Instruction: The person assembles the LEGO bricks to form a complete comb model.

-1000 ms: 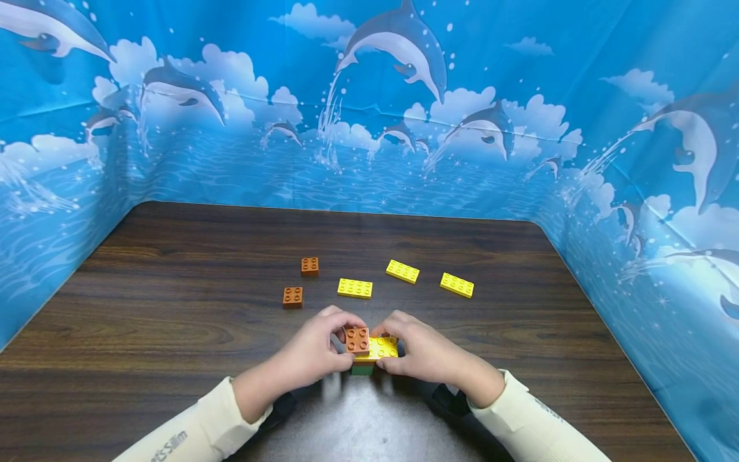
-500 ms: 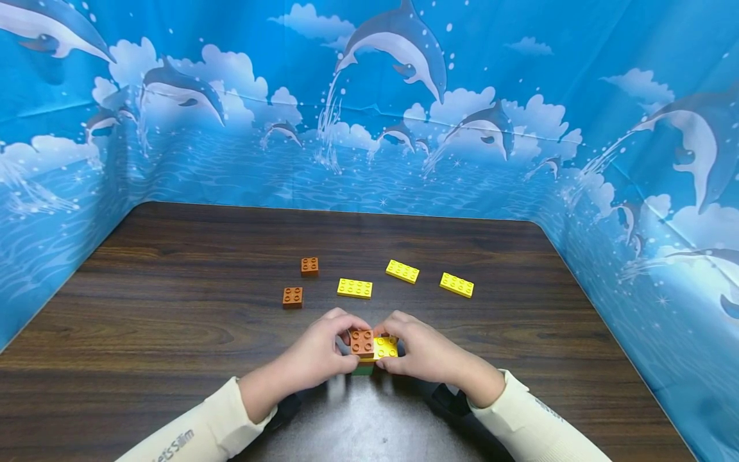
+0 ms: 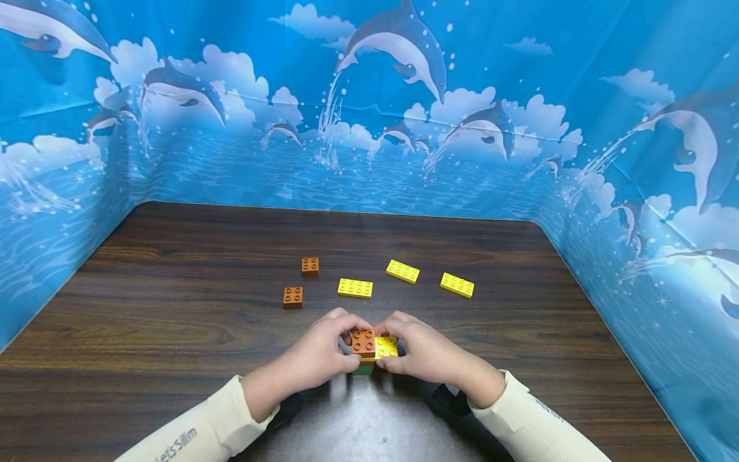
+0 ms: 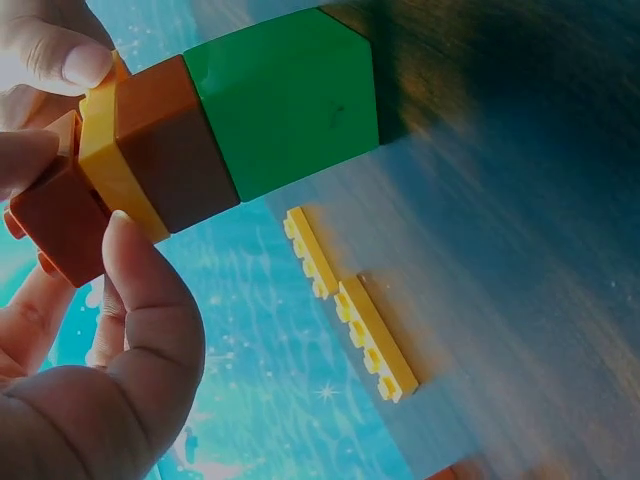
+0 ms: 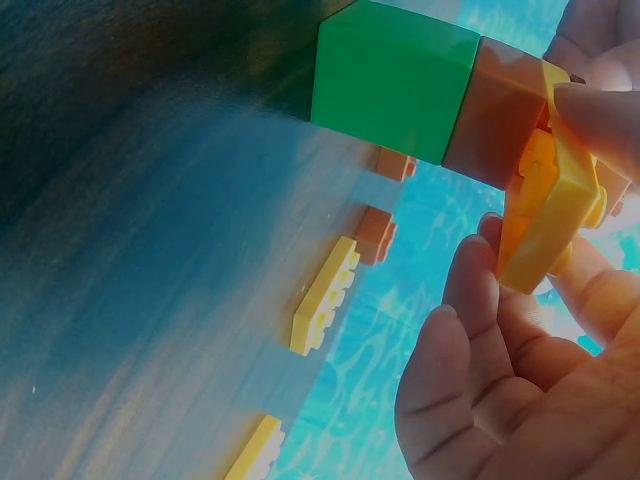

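Note:
A small stack stands on the table between both hands. At its base is a green block (image 4: pixel 290 105), with a brown brick (image 4: pixel 170 145) on top of it. Across that lies a yellow plate brick (image 3: pixel 387 347), its right half overhanging, as the right wrist view shows. My left hand (image 3: pixel 319 350) grips another brown brick (image 3: pixel 364 342) between thumb and fingers, at the plate's left end. In the left wrist view that brick sits slightly askew against the plate. My right hand (image 3: pixel 424 350) pinches the yellow plate brick front and back with thumb and forefinger.
Beyond the hands lie two loose brown bricks, one nearer (image 3: pixel 292 298) and one farther (image 3: pixel 310 266). To their right are three yellow plate bricks, at left (image 3: pixel 355 289), middle (image 3: pixel 403 271) and right (image 3: pixel 457 285). A blue dolphin curtain (image 3: pixel 369 160) surrounds the dark wooden table (image 3: pixel 173 289).
My left hand has shifted the upper brown brick a little to the right along the yellow plate brick, mostly in the first half second. The right hand has stayed in place.

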Tool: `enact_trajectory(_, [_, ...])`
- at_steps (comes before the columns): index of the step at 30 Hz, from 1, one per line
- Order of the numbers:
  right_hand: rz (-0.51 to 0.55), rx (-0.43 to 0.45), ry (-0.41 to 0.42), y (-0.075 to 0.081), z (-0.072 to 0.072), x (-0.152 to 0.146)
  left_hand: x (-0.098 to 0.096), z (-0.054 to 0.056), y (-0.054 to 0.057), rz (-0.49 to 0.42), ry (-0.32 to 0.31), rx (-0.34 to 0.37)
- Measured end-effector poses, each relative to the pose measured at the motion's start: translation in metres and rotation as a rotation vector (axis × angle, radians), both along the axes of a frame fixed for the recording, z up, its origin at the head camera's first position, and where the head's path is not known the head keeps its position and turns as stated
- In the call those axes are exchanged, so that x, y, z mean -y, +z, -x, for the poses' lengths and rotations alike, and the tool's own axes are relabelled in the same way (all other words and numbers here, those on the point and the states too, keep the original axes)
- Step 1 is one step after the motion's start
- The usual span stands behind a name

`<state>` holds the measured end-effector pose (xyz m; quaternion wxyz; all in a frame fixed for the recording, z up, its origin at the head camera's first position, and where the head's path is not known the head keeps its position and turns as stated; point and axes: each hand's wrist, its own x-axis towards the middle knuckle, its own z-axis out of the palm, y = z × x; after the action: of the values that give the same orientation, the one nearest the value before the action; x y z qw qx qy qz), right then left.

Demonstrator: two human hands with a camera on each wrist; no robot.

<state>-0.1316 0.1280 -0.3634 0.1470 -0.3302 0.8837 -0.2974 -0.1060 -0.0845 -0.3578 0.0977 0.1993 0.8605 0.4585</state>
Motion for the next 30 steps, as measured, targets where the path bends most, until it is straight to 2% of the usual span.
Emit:
enact_trajectory(8, [0.003, -0.007, 0.001, -0.0004, 0.0004, 0.0010, -0.0015, 0.0006, 0.0023, 0.038, -0.007, -0.023])
enact_trajectory(15, [0.004, -0.049, -0.010, 0.0006, -0.0025, 0.0003, -0.0001, 0.0007, 0.0012, 0.019, -0.003, -0.010])
enact_trajectory(20, [0.048, -0.104, -0.042, 0.0033, -0.0044, 0.0002, 0.0006, 0.0008, 0.0018, 0.010, -0.007, 0.006])
enact_trajectory(30, [0.123, -0.125, -0.070, 0.0045, -0.0081, 0.0026, 0.0020, 0.0035, 0.0002, -0.005, -0.023, 0.000])
